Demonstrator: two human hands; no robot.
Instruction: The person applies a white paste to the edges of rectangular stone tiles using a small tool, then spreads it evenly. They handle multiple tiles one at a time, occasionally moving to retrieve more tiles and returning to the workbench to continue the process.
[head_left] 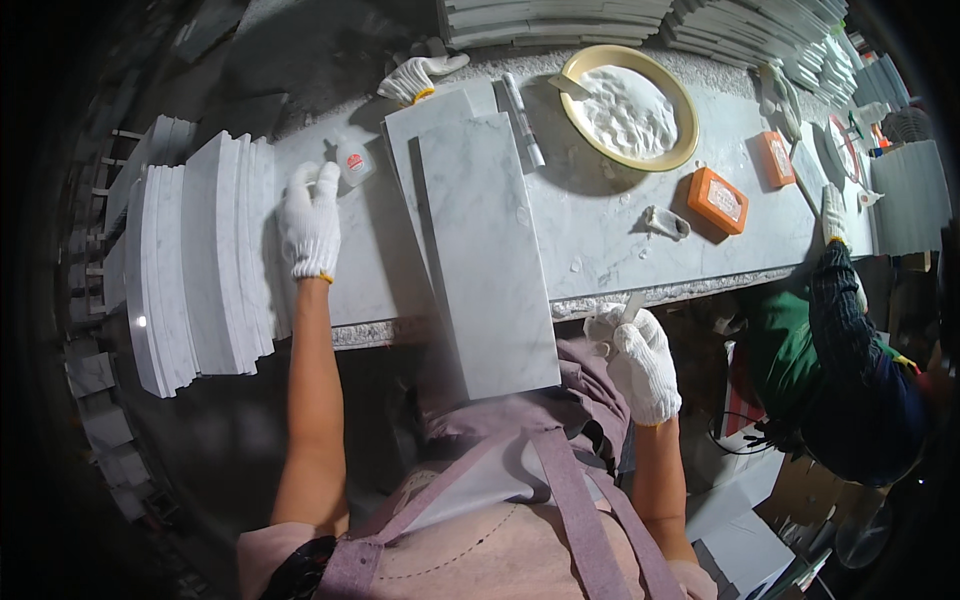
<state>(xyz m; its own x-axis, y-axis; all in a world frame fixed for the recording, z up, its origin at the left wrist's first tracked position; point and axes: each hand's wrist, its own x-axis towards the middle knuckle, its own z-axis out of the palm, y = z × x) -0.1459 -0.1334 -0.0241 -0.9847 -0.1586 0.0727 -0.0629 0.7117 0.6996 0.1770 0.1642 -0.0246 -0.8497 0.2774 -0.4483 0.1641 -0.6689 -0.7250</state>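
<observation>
My left hand (312, 222), in a white knit glove with a yellow cuff, lies on the worktop with its fingers stretched forward. Just right of those fingertips is a small clear bottle (353, 163) with a red label; I cannot tell if they touch. A grey-veined marble slab (490, 260) rests on top of another slab (430, 120), both reaching past the worktop's front edge toward my lap. Right of the slabs, my gloved right hand (642, 365) is closed on a small pale flat piece (634, 306) that sticks up from its fingers.
A yellow bowl (684, 105) of white powder stands at the back, beside a white tube (523, 120). Orange boxes (718, 200) and a crumpled scrap (667, 223) lie rightward. Slabs (205, 250) stack at left. A co-worker's gloved hand (833, 213) rests far right.
</observation>
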